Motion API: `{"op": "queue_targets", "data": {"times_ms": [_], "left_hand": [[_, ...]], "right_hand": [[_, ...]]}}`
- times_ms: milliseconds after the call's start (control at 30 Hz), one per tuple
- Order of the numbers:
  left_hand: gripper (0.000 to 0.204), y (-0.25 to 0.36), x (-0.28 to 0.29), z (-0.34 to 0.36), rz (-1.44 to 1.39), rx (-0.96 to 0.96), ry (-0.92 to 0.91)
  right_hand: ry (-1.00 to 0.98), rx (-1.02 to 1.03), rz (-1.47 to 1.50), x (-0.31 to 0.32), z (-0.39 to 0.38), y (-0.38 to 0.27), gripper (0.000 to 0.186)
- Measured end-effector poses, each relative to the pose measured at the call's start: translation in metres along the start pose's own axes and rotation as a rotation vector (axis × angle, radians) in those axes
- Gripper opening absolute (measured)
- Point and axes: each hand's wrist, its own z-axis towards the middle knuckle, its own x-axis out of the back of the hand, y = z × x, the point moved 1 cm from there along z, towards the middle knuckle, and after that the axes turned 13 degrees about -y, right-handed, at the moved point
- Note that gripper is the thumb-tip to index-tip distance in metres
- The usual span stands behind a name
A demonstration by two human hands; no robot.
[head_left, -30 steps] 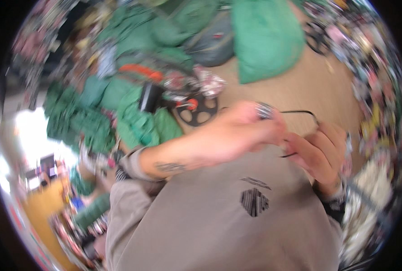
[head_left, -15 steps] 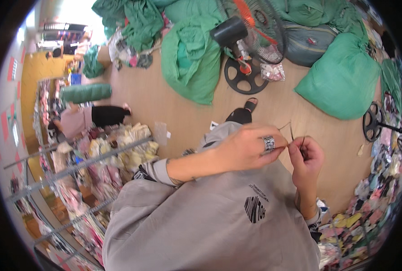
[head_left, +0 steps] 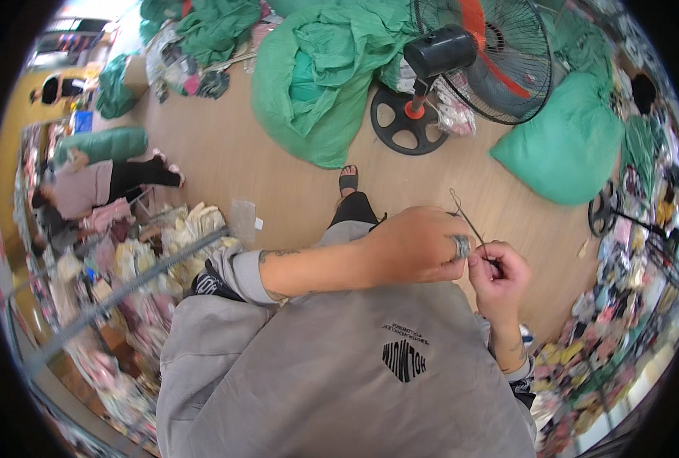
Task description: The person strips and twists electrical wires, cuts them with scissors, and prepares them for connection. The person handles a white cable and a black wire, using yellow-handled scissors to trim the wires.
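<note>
Between both hands, a thin black cord.
Its length slants far and left from the right hand, the nearer one, thumb and fingers pinched together on it. Just left, the left hand is curled, fingertips hidden; their grip I cannot tell. Farther off stands a fan.

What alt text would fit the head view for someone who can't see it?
A person's right hand pinches a thin dark cord, the left hand close beside it. Beyond are a fan and green sacks on a brown floor, with colourful clothes piled on both sides.
</note>
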Motion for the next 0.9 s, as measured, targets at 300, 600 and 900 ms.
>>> {"op": "queue_targets", "data": {"times_ms": [300,600,900], "left_hand": [[0.008,-0.082,0.091,-0.100,-0.821,0.572,-0.101],[0.023,-0.065,0.109,-0.096,0.175,-0.171,-0.019],[0.013,-0.016,0.063,-0.037,-0.115,0.061,-0.282]], "right_hand": [[-0.015,0.327,-0.605,-0.113,0.070,-0.021,0.022],[0.153,-0.147,0.328,-0.157,0.063,-0.033,0.013],[0.396,0.240,-0.340,-0.102,-0.002,-0.022,0.018]]}}
